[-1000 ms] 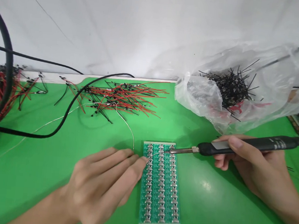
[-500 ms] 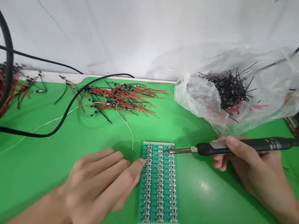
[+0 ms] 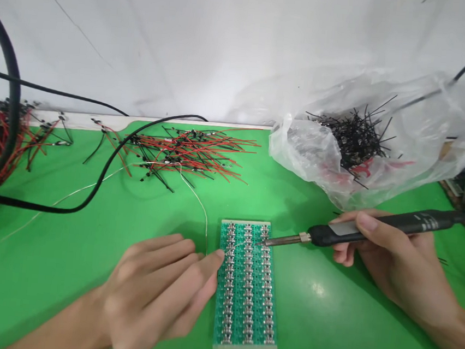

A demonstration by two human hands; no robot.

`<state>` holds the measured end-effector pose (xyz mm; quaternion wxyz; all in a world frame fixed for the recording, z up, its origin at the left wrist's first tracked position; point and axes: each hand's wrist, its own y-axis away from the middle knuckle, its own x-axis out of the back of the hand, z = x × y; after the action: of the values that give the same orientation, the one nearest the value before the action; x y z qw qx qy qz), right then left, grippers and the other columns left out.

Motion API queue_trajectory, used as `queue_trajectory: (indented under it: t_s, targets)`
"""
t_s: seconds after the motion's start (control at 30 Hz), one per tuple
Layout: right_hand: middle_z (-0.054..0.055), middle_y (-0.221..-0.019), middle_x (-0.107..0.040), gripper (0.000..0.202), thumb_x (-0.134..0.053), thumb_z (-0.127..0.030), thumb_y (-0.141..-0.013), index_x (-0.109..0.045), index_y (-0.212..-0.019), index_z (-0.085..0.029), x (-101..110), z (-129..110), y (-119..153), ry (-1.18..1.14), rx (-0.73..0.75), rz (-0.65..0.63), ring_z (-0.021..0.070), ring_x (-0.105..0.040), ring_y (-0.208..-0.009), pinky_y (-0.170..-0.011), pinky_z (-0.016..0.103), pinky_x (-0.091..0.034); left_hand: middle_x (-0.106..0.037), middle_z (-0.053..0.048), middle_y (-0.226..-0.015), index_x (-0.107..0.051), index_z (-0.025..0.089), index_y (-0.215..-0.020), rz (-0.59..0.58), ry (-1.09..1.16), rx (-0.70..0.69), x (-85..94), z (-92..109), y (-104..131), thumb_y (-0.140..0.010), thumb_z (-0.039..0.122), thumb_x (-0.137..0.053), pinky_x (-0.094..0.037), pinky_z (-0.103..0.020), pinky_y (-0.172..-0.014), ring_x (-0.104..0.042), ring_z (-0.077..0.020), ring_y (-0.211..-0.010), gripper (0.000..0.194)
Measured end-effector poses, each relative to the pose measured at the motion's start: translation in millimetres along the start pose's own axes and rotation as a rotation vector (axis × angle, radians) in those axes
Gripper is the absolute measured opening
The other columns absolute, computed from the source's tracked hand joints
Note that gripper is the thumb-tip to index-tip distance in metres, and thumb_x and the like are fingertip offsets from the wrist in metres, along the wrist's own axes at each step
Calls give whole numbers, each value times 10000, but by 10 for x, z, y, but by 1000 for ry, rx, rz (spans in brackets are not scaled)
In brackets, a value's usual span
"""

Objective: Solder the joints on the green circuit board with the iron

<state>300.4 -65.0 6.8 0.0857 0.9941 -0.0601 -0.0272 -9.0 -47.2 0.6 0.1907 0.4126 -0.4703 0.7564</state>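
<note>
1. Soldering iron [image 3: 379, 228] was gripped pen-style by right hand [image 3: 397, 256], tip on circuit board [image 3: 246, 285] top rows.
2. Solder wire [image 3: 202, 207], thin & bendy, was pinched near its end by left hand [image 3: 159, 293].
3. Board judged light, stiff; best held by edges.

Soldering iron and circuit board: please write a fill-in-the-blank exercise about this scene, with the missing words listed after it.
1. The right hand holds a black soldering ____.
2. The soldering iron touches its tip to the green circuit ____.
3. The left hand feeds thin solder wire toward the circuit board from its ____ side.
4. The plastic bag holds mostly ____ wires.

Missing words: iron; board; left; black
</note>
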Motion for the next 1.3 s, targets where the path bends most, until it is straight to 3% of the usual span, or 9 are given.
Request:
queue_trajectory:
  t_s: [0.27, 0.53, 0.93, 1.3]
  targets:
    - [63, -603, -748, 231, -718, -351, -859, -811, -752, -169, 34, 27, -7, 31, 18, -38, 159, -683, -501, -439, 209, -568, -596, -12, -617, -654, 73, -866, 19, 35, -18, -39, 8, -27, -805, -1, -693, -404, -305, -494, -486, -121, -559, 104]
    - [62, -612, -749, 231, -712, -361, -863, -817, -758, -183, 42, 55, -12, 60, 27, -39, 161, -684, -501, -435, 211, -571, -589, -19, -644, -669, 43, -939, 13, 31, -48, -37, -32, -2, -831, 43, -681, -404, -315, -500, -497, -123, -561, 108]
    - [53, -613, -739, 242, -707, -371, -866, -804, -742, -187, 25, 48, -1, 67, 10, -27, 156, -671, -502, -435, 213, -559, -591, -4, -591, -649, 64, -856, 7, -12, -32, -43, -2, -17, -798, 1, -710, -415, -314, -504, -484, -124, -548, 105]
    - [45, -613, -736, 254, -686, -371, -883, -793, -739, -191, 46, 62, -3, 95, 17, -23, 156, -668, -508, -444, 218, -556, -580, -3, -589, -663, 53, -888, 14, -31, -124, -73, -47, -22, -814, 33, -709, -419, -317, -494, -480, -124, -543, 89]
